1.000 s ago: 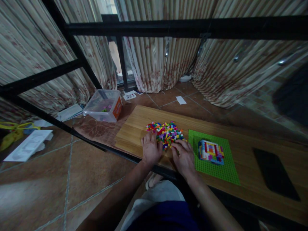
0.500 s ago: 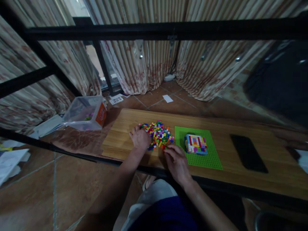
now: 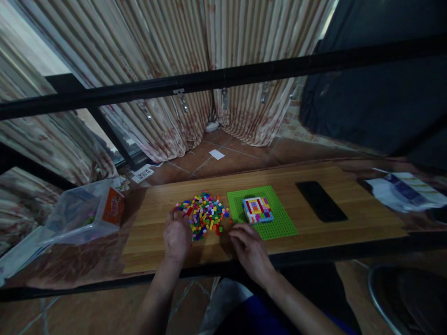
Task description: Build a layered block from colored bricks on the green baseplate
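A heap of small colourful toy bricks (image 3: 206,209) lies loose on the wooden board. My left hand (image 3: 177,236) is at the heap's left edge, fingers curled down among the bricks; what they hold, if anything, is hidden. Between the heap and the green baseplate (image 3: 282,218), near the front, is my right hand (image 3: 250,249). Its thumb and fingers are pinched together, and anything between them is too small to make out. On the baseplate stands a low square brick build (image 3: 257,210) with white, red, yellow and purple bricks on top and a pale blue side.
A black phone-like slab (image 3: 321,201) lies on the wooden board (image 3: 153,204) right of the baseplate. To the left sits a clear plastic box (image 3: 80,218) with an orange label. A white and blue plastic package (image 3: 412,190) lies at far right. A black metal bar (image 3: 195,83) crosses behind.
The head view has turned, so the board appears further left and tilted. My left fingers have curled in more at the heap. My right hand has drawn slightly away from the heap, still pinched.
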`<state>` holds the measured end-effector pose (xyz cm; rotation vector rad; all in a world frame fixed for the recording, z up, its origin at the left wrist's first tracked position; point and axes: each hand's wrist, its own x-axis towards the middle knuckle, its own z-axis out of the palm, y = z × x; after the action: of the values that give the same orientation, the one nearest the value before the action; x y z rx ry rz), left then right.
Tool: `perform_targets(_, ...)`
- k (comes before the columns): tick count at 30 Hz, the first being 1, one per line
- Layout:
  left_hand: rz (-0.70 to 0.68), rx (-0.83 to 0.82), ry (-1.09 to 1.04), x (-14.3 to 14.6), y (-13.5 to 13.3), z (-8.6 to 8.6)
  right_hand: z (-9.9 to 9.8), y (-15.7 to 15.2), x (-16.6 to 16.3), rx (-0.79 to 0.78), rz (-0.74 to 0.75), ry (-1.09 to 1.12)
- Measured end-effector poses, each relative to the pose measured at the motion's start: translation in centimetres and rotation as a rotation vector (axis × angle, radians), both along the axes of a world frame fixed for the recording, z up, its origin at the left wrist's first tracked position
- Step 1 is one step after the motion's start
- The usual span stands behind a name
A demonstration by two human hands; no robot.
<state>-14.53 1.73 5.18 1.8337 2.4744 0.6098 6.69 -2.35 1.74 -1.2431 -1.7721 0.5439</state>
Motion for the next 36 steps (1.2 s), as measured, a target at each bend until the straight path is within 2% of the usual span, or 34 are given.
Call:
perform_targets(3,-0.055,0.006,-0.125,1.1,-1.3,0.7,0.9,0.0,-0.2,-0.081,0.010,0.117)
perform_targets(11,-0.365,0.127,-0.315,4.8,-3.4,2.1,3.0,1.8,-1.7,-0.266,0.030,0.436)
perform_targets(18,-0.528,0.150,-0.359,5.6,-3.9,3.4,4.5,3.1,-1.3,-0.246,0.159,0.406)
perform_targets(23,-0.533,0.123,-0.431,5.2,-4.3,2.4,3.1,3.3,-1.9,-0.356,0.196,0.442)
perform_targets(29,-0.583,0.103,-0.503,3.9,-4.4,0.3,0.5,3.5,-2.8,-0.599,0.074,0.626)
perform_targets(31,-0.555,0.113,-0.523,3.5,-4.4,-0.1,0.1,3.8,-2.8,-0.541,0.035,0.558)
perform_targets(36,-0.435,0.116,-0.585,2.6,-4.3,-1.0,-0.3,4.9,-2.8,-0.202,-0.035,0.119)
